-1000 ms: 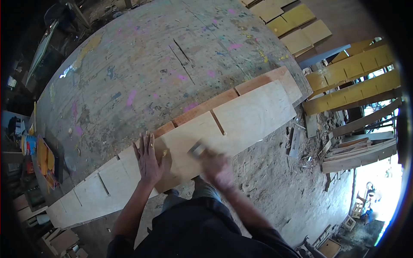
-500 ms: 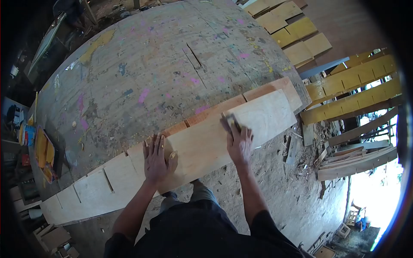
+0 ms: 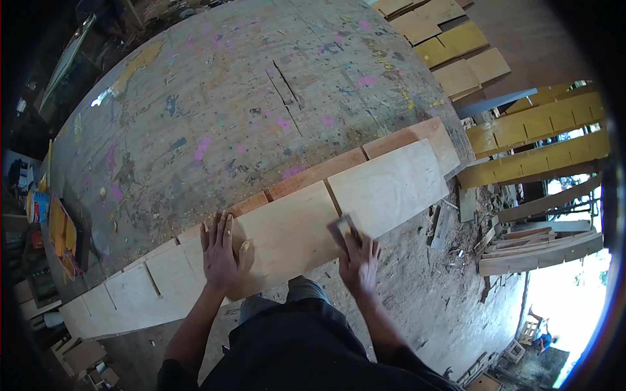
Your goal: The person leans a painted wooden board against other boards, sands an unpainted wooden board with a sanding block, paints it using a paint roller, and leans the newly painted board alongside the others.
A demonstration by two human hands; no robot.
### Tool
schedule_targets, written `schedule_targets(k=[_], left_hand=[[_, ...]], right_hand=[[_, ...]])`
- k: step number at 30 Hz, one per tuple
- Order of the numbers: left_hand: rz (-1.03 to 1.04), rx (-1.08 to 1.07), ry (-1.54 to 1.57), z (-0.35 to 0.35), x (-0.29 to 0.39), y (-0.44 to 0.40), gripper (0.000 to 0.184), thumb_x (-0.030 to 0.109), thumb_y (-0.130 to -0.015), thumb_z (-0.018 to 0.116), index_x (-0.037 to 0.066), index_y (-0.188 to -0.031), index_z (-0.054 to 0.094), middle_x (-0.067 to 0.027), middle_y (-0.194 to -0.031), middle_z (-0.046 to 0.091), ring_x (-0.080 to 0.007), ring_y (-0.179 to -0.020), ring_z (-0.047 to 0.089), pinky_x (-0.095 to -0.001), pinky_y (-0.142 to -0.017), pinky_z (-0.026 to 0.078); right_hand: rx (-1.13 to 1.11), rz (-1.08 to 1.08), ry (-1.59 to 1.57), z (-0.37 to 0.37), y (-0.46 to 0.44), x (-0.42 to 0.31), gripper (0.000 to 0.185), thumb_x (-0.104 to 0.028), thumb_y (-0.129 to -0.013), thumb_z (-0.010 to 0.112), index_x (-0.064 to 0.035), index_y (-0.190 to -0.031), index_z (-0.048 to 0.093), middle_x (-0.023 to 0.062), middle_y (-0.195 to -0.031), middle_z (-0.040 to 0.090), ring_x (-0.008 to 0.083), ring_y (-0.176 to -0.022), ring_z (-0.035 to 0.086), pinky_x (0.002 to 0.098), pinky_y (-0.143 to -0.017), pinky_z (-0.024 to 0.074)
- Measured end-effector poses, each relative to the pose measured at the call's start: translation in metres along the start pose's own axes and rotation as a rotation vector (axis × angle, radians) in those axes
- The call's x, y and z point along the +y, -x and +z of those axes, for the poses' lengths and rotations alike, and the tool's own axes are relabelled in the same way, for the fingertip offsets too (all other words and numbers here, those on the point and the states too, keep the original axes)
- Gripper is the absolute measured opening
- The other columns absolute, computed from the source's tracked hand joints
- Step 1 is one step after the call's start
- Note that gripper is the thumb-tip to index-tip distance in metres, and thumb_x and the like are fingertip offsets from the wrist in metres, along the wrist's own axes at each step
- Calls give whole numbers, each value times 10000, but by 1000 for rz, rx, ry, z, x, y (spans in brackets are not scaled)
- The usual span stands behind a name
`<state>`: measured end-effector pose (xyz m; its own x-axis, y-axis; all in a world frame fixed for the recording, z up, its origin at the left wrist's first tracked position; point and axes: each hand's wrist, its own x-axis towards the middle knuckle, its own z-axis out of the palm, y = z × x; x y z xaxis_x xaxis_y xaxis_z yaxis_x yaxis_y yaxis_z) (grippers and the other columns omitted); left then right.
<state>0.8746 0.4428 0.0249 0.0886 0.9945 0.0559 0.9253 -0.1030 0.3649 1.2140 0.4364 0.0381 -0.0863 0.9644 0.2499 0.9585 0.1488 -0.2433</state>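
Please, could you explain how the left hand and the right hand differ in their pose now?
The left hand lies flat with fingers extended; the right hand has its fingers curled around a dark block.
The left hand's fingertips reach the far edge of the pale wood, while the right hand crosses its near edge.
Both hands are bare.

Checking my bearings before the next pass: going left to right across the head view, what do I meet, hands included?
Orange-yellow item → left hand → right hand holding a dark block → yellow slotted boards.
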Motion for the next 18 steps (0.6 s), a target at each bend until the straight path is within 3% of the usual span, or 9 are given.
schedule_targets(k=[3,6,8,12,18], left_hand=[[0,-17,-40,0,-1,0,760,316,-961,624,-30,-1585,364,-204,-1652,390,-375,-1587,269,-593,-1305,99],[8,-10,-56,5,0,2,766,323,-960,623,-27,-1589,361,-204,-1653,390,-376,-1587,269,-591,-1305,102],[26,-9,-63,4,-1,0,762,317,-961,622,-22,-1592,360,-201,-1654,390,-376,-1587,269,-590,-1306,101],[-13,-17,-39,4,3,-1,748,316,-971,615,-19,-1590,363,-196,-1654,393,-373,-1587,271,-587,-1306,102],[8,-8,-69,5,2,1,752,308,-962,622,-21,-1588,367,-194,-1651,400,-375,-1587,272,-586,-1304,107]], right_hand=[[-8,26,-28,8,-18,2,368,-230,-925,696,-94,-1266,711,195,-1185,595,413,-1081,564,535,-949,455],[51,45,-29,31,-105,2,346,-238,-937,687,-105,-1257,696,179,-1143,586,401,-1070,552,541,-887,449],[21,54,-66,31,-109,5,354,-253,-941,681,-95,-1258,697,184,-1141,588,407,-1053,551,539,-889,448],[5,30,-46,5,-7,12,395,-299,-936,689,-98,-1276,714,201,-1186,591,417,-1100,567,560,-927,439],[50,83,-9,34,-99,16,353,-282,-943,700,-114,-1253,721,176,-1147,590,394,-1089,554,538,-923,439]])
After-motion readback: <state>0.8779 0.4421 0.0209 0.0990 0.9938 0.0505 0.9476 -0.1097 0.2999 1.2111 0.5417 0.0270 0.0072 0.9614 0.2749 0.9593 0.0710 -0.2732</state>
